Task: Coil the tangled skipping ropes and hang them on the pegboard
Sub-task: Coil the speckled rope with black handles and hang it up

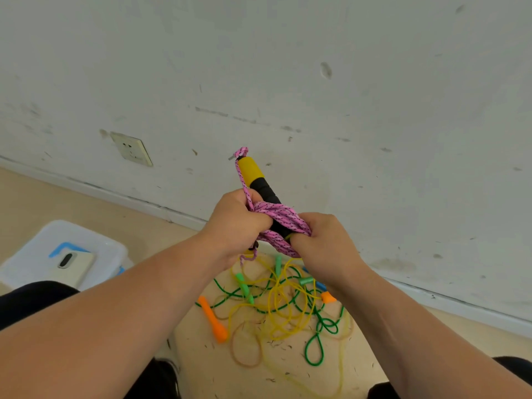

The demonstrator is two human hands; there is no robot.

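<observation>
The pink rope [276,218] is wound around its handle [260,184] at frame centre, with left hand [236,223] and right hand [322,243] both clenched on the coil. If either grip loosens, the wraps may slip off and fall into the tangle [276,306] below.

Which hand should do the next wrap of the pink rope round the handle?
Probably the right hand. Its fingers are hooked into the pink rope loops at the loose side. The left hand is clamped around the bundle and the handle, so it steadies them better.

Even, soft daylight; wide-angle bending at edges.
</observation>
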